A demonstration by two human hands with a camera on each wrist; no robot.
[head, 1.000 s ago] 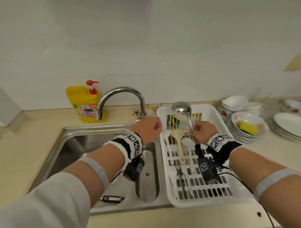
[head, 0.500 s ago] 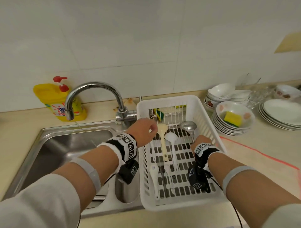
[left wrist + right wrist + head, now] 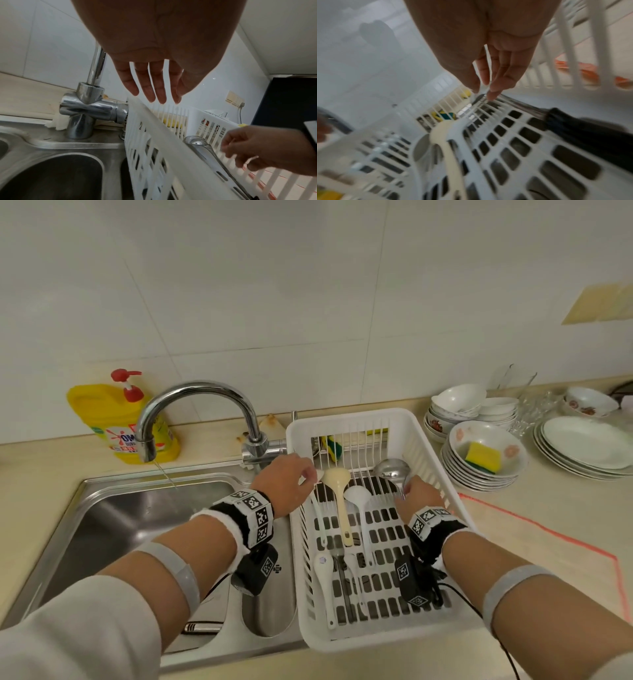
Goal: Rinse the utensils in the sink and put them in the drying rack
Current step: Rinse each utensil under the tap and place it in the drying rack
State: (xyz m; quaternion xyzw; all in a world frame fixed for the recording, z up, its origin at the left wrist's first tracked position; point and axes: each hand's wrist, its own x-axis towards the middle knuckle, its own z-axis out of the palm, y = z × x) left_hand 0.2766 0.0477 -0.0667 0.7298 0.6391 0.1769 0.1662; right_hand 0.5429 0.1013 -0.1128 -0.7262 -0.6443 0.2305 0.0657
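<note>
A white plastic drying rack [image 3: 431, 446] stands right of the steel sink [image 3: 137, 525]. In it lie a steel ladle [image 3: 390, 469] with a black handle [image 3: 583, 129], a cream ladle [image 3: 337, 481], a white ladle [image 3: 356, 498] and white spoons [image 3: 323, 570]. My right hand [image 3: 418, 494] is down inside the rack, fingers [image 3: 494, 88] fairly straight, tips at the steel ladle's stem [image 3: 221, 166]. Above the rack's left rim [image 3: 154, 119] hovers my left hand [image 3: 291, 484], its fingers [image 3: 150, 86] straight and holding nothing. A metal utensil handle [image 3: 202, 626] lies in the sink.
The faucet [image 3: 205, 395] arches over the sink with a thin stream of water. A yellow detergent bottle [image 3: 109, 419] stands at the back left. Stacked bowls with a yellow sponge [image 3: 483, 455] and plates [image 3: 582, 443] sit right of the rack, and an orange-edged mat [image 3: 548, 542].
The steel ladle, held upright over the rack a second ago, now lies in the rack. My right hand has come down with it and its fingers have loosened. The left hand hardly moved.
</note>
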